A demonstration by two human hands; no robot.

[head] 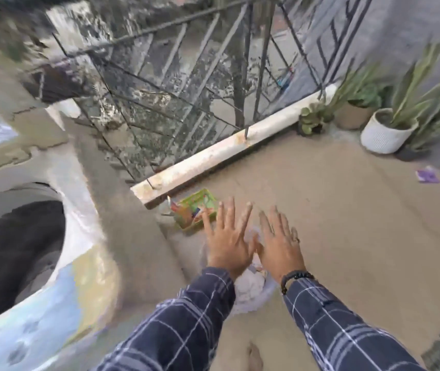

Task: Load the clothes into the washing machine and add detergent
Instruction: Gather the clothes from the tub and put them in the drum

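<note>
Both forearms, in dark checked sleeves (186,325), extend forward and down from the lower edge of the view. A bare foot (255,354) stands on the floor (334,223) between them.

Left hand (227,236): palm down, fingers straight and spread, holding nothing. Right hand (277,242): same pose, fingers splayed, empty. A ring sits on one finger and a dark bead bracelet (295,278) on the wrist. The thumbs lie just beside each other; whether they touch cannot be told.

The clothes (248,286), a pale crumpled bundle, lie in a light tub (245,306) on the floor, directly under the wrists and partly hidden by them. The view does not show whether the hands touch the bundle.

The washing machine (85,266) fills the left side, its round opening (18,258) dark and uncovered, well apart from the tub.

Just beyond the left fingertips stands a green basket (197,210) holding coloured packets, blurred. It sits against the end of a white kerb (227,153), which runs diagonally to the upper right and carries a metal railing (176,84).

Bare floor spreads to the right of the hands. A purple packet (427,174) lies far right. A white pot (385,135) and a tan pot (352,116), both with plants, stand in the far corner.
</note>
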